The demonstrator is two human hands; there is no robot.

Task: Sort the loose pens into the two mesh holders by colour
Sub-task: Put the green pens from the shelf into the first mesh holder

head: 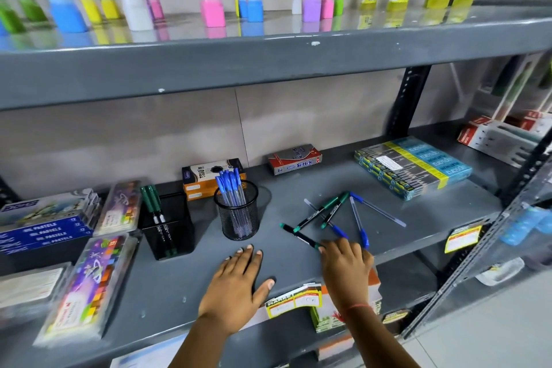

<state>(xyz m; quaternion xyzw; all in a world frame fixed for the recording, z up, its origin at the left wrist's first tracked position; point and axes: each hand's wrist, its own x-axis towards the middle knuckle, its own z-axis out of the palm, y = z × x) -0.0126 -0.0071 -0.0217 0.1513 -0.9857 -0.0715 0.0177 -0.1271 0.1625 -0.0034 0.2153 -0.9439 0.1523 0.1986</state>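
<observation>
A round black mesh holder [239,218] stands mid-shelf with several blue-capped pens in it. Left of it a square black mesh holder [168,228] holds two green pens. Loose pens lie to the right: three green-and-black pens [318,212] and several blue pens [358,222]. My right hand [346,266] lies over the near ends of these; its fingertips touch one green-and-black pen [300,236], and I cannot tell whether it grips it. My left hand [236,287] rests flat on the shelf in front of the round holder, fingers apart, holding nothing.
The grey metal shelf [298,185] also carries oil pastel boxes [44,225] and colour sets [89,284] at left, an orange-and-black box [197,185] behind the holders, a red box [294,158] and stacked blue pencil packs [413,167] at right. Price tags [294,302] hang on its front edge.
</observation>
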